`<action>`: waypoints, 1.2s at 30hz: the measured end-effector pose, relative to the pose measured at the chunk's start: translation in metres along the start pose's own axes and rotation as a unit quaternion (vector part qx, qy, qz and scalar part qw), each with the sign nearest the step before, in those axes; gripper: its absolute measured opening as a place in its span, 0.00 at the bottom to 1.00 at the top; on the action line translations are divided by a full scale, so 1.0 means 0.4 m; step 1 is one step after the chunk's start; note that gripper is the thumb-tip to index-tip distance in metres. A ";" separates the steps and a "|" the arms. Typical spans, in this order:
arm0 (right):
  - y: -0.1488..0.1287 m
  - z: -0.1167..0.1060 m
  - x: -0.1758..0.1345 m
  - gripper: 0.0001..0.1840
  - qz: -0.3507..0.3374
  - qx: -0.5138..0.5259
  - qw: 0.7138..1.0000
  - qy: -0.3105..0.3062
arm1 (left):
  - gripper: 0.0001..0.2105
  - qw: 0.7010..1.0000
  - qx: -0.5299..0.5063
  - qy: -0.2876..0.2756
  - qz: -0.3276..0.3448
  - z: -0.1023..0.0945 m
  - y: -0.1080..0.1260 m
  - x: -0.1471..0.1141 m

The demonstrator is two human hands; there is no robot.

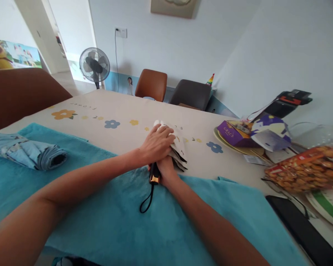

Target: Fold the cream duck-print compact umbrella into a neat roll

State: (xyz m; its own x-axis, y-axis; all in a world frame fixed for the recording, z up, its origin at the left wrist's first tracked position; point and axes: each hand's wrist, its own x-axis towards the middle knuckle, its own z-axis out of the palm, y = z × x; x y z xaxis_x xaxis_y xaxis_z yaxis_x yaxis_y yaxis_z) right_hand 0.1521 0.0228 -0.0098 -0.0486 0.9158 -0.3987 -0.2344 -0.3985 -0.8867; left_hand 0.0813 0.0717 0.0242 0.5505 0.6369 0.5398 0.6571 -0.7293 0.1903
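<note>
A folded compact umbrella (178,149) with a cream canopy and dark inner side lies over the table's middle, its far end pointing away. Its black handle (154,172) has a gold band and points toward me, with a black wrist strap (147,204) hanging in a loop. My left hand (158,143) curls over the canopy from above. Beneath it, my right hand (166,166) grips the umbrella close to the handle; most of its fingers are hidden. A rolled light-blue cloth-like bundle (30,151) rests on the teal towel (122,225) at left.
The flower-printed table (119,107) extends ahead. At right are a purple box (233,133), a bag of nuts (308,168), eyeglasses (285,194) and a flat black object (302,229). Chairs (151,84) and a fan (94,65) stand beyond.
</note>
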 end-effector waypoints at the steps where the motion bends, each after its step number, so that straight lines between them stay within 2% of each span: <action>1: -0.003 0.001 -0.003 0.07 0.006 0.007 1.000 0.007 | 0.14 1.000 0.023 0.002 0.004 -0.006 0.001 0.004; 3: -0.008 0.001 -0.008 0.07 0.013 0.018 0.999 0.028 | 0.15 0.999 0.050 0.006 -0.018 -0.022 -0.002 0.012; 5: -0.011 0.000 -0.010 0.06 0.023 0.023 0.999 0.019 | 0.15 0.996 0.042 0.035 -0.074 -0.043 -0.011 0.015; 7: -0.011 -0.002 -0.009 0.06 0.025 0.031 0.999 0.006 | 0.14 0.985 0.000 0.090 -0.148 -0.065 -0.031 0.009; 9: -0.008 -0.005 -0.005 0.06 0.010 0.049 0.999 -0.011 | 0.09 0.958 -0.068 0.154 -0.234 -0.082 -0.060 -0.009; 12: -0.006 -0.009 -0.002 0.07 -0.004 0.068 0.997 -0.030 | 0.04 0.875 -0.221 0.226 -0.366 -0.091 -0.109 -0.054; 14: -0.008 -0.011 -0.004 0.09 -0.002 0.070 0.997 -0.034 | 0.07 0.807 -0.340 0.241 -0.419 -0.085 -0.133 -0.087; 16: -0.012 -0.013 -0.006 0.12 -0.001 0.076 0.996 -0.036 | 0.09 0.749 -0.416 0.242 -0.456 -0.073 -0.148 -0.115; 18: -0.016 -0.015 -0.007 0.14 0.004 0.083 0.996 -0.036 | 0.11 0.710 -0.450 0.249 -0.480 -0.057 -0.155 -0.132; 19: -0.017 -0.016 -0.007 0.16 0.009 0.084 0.996 -0.033 | 0.11 0.700 -0.458 0.257 -0.483 -0.049 -0.158 -0.138; 20: -0.018 -0.017 -0.006 0.18 0.013 0.083 0.996 -0.028 | 0.10 0.698 -0.460 0.265 -0.480 -0.042 -0.162 -0.142; 22: -0.020 -0.017 -0.005 0.20 0.018 0.082 0.996 -0.016 | 0.10 0.716 -0.446 0.281 -0.458 -0.029 -0.169 -0.148; 24: -0.022 -0.017 -0.005 0.19 0.017 0.084 0.996 -0.005 | 0.09 0.740 -0.420 0.294 -0.436 -0.020 -0.178 -0.153; 26: -0.024 -0.015 -0.007 0.16 0.011 0.092 0.996 0.001 | 0.10 0.751 -0.403 0.303 -0.427 -0.015 -0.183 -0.158; 31: -0.023 -0.009 -0.011 0.11 0.018 0.081 0.996 0.016 | 0.17 0.740 -0.411 0.299 -0.441 -0.013 -0.177 -0.163; 36: -0.014 -0.005 -0.009 0.10 0.014 0.076 0.997 0.029 | 0.29 0.716 -0.455 0.249 -0.467 -0.024 -0.168 -0.158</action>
State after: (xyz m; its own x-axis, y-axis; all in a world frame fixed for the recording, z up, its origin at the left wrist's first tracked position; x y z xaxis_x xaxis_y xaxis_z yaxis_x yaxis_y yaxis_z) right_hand 0.1556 0.0216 -0.0039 -0.0020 0.8982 -0.4395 -0.3776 -0.4077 -0.8314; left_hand -0.0025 0.0780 -0.0150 -0.3109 0.9504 0.0112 -0.1132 -0.0487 0.9924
